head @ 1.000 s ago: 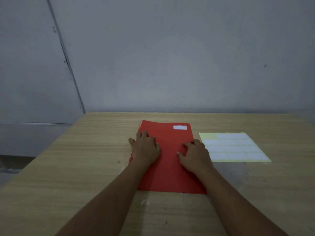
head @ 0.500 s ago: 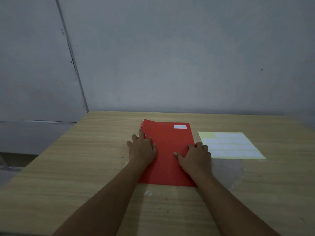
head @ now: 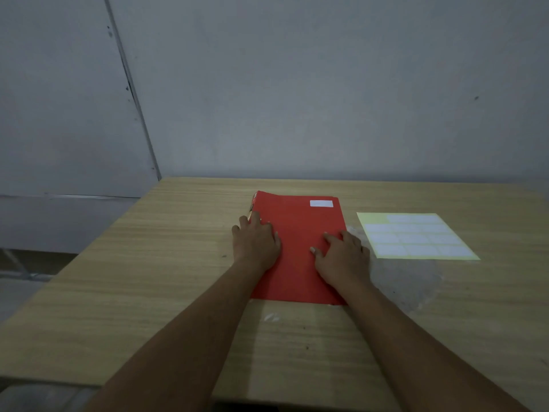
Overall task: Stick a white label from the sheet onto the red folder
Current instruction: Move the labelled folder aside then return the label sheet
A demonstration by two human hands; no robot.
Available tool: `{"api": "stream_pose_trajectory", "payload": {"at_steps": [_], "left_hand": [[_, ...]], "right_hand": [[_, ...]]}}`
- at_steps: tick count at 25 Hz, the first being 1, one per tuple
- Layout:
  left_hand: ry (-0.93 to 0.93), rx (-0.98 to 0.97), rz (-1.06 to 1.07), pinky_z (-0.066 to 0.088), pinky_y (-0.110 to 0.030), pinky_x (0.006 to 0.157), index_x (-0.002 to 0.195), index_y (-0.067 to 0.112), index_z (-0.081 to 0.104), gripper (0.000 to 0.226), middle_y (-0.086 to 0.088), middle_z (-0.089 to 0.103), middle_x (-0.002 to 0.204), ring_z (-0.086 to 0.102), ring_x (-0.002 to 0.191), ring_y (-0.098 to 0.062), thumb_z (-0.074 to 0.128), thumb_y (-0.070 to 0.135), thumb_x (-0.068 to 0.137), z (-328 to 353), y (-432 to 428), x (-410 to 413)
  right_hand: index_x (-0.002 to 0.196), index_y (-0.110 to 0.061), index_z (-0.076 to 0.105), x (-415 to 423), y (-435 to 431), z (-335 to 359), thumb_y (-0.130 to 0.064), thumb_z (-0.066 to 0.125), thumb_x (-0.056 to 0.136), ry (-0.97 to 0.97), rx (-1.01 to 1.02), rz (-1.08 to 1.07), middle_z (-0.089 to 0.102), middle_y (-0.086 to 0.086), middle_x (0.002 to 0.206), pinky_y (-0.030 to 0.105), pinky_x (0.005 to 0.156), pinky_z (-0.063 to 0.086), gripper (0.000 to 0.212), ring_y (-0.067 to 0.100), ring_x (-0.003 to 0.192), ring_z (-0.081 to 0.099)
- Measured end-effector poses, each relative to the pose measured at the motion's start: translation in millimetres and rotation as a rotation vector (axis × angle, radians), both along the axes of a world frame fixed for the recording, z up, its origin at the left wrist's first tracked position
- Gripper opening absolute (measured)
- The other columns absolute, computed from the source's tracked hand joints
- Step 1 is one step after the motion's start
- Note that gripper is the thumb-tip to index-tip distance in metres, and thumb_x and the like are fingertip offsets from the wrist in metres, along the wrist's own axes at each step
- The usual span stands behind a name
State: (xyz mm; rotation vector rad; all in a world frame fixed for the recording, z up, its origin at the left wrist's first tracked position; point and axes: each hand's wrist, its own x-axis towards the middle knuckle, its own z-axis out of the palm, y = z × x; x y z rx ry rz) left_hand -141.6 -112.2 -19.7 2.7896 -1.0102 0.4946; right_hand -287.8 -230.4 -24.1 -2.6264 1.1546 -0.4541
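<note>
A red folder (head: 297, 233) lies flat in the middle of the wooden table (head: 148, 278). One white label (head: 321, 203) is stuck near its far right corner. My left hand (head: 255, 242) rests palm down on the folder's left edge, fingers spread. My right hand (head: 341, 254) lies flat on the folder's right side, fingers apart. Neither hand holds anything. The label sheet (head: 416, 239), pale yellow with rows of white labels, lies on the table to the right of the folder, apart from it.
A crumpled clear plastic film (head: 410, 281) lies on the table just near of the label sheet. A grey wall (head: 297, 99) stands right behind the table's far edge. The table's left edge drops off beside a grey panel.
The view has tilted slightly, and both hands have stayed flat on the folder. My left hand sits a little further onto the folder's left edge. The folder and sheet have not moved.
</note>
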Motion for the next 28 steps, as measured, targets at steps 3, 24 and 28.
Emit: {"api": "stream_pose_trajectory", "payload": {"at_steps": [3,24,28], "left_hand": [[-0.006,-0.004,0.004,0.041,-0.045,0.086,0.113,0.018,0.067,0.046,-0.01,0.05,0.128,0.048,0.108,-0.032,0.036,0.046,0.094,0.9,6.9,10.9],[0.089,-0.064,0.139,0.038,-0.049,0.095,0.121,0.024,0.065,0.046,-0.013,0.048,0.129,0.049,0.111,-0.035,0.042,0.05,0.092,2.5,119.3,182.2],[0.086,-0.058,0.149,0.038,-0.049,0.097,0.124,0.026,0.064,0.046,-0.013,0.048,0.131,0.049,0.114,-0.034,0.042,0.05,0.093,4.0,129.8,213.7]], "right_hand": [[0.145,-0.025,0.046,15.8,5.1,0.8,-0.052,0.048,0.094,0.003,0.049,0.035,0.03,0.01,0.158,0.047,0.116,0.018,0.058,0.027,0.146,0.023],[0.145,-0.042,0.041,191.2,104.1,-1.4,-0.064,0.035,0.091,0.04,-0.022,0.205,0.027,0.012,0.158,0.047,0.111,0.019,0.058,0.031,0.144,0.022],[0.145,-0.043,0.041,223.6,112.0,0.0,-0.065,0.036,0.091,0.035,-0.018,0.219,0.027,0.012,0.159,0.047,0.111,0.018,0.059,0.031,0.145,0.022]]}}
